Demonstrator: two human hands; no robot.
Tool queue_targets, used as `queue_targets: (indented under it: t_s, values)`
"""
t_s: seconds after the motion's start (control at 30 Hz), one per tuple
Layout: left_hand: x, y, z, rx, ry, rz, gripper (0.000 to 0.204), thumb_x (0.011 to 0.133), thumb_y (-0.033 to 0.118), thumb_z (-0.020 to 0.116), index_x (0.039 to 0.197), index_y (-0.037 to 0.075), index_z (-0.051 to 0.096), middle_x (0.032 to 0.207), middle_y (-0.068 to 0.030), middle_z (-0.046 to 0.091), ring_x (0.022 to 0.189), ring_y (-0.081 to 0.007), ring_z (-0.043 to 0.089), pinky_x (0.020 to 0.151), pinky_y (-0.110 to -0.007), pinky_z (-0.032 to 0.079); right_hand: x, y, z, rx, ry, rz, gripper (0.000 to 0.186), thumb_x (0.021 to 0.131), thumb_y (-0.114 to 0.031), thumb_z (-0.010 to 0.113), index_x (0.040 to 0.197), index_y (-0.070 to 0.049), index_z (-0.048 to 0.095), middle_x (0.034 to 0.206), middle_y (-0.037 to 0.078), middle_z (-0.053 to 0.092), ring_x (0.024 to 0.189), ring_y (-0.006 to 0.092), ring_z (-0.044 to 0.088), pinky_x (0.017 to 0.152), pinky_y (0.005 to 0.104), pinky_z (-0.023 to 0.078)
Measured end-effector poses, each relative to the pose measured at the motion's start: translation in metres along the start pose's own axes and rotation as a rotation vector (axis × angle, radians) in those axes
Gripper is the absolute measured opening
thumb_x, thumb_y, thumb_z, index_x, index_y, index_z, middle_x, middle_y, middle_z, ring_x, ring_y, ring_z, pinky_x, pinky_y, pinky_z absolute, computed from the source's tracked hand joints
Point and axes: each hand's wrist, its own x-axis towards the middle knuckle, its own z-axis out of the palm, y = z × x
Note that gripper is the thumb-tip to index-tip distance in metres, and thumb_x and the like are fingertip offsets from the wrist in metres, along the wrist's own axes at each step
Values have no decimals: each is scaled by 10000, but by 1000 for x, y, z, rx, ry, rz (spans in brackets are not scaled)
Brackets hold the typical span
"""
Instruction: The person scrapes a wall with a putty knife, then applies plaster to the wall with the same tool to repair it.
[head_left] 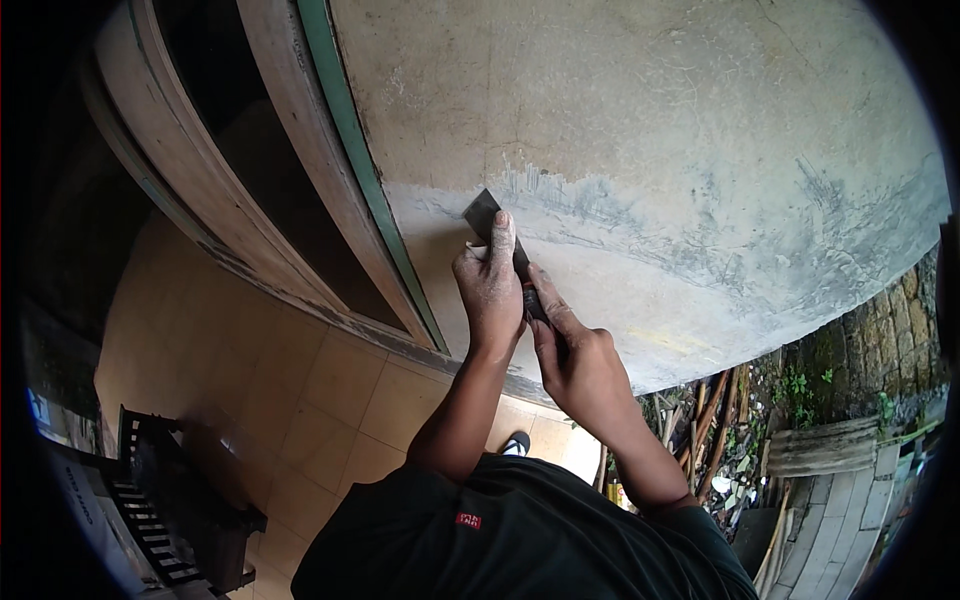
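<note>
A putty knife [519, 262] with a wide dark metal blade and a dark handle slants across the wall in front of me. Its broad end lies against or very close to the wall [620, 250], near the lower edge of the rough plaster. My right hand [580, 355] is closed round the handle, with the index finger stretched along it. Higher up, my left hand [490, 295] grips the blade, thumb laid along it and the other fingers mostly hidden. White dust coats the fingers of both hands. A small whitish bit shows beside the left thumb.
A green-edged wooden frame [365, 170] borders the wall on the left. Below it lies a tiled floor [335, 385], with a dark wooden bench [170, 500] at the lower left. Sticks and debris [715, 430] cover the ground at right, beside grey blocks [830, 520].
</note>
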Motion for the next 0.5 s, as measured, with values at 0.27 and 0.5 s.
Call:
queue_targets:
  t_s: [0.27,0.5]
  values:
    - [1,-6,-3,-170,-3,-63,446,962,358,572,605,120,450,599,60,430,501,-39,373,435,-242,293,1,-16,-9,-45,-84,13,521,907,-60,529,1413,-85,405,786,330,596,740,465,602,651,465,495]
    - [-7,-2,-2,-176,-32,-59,414,952,333,595,620,122,468,581,68,422,496,-37,347,440,-233,274,-4,-17,-10,-18,-103,0,515,916,-44,489,1420,-60,382,882,340,596,783,485,588,685,483,482]
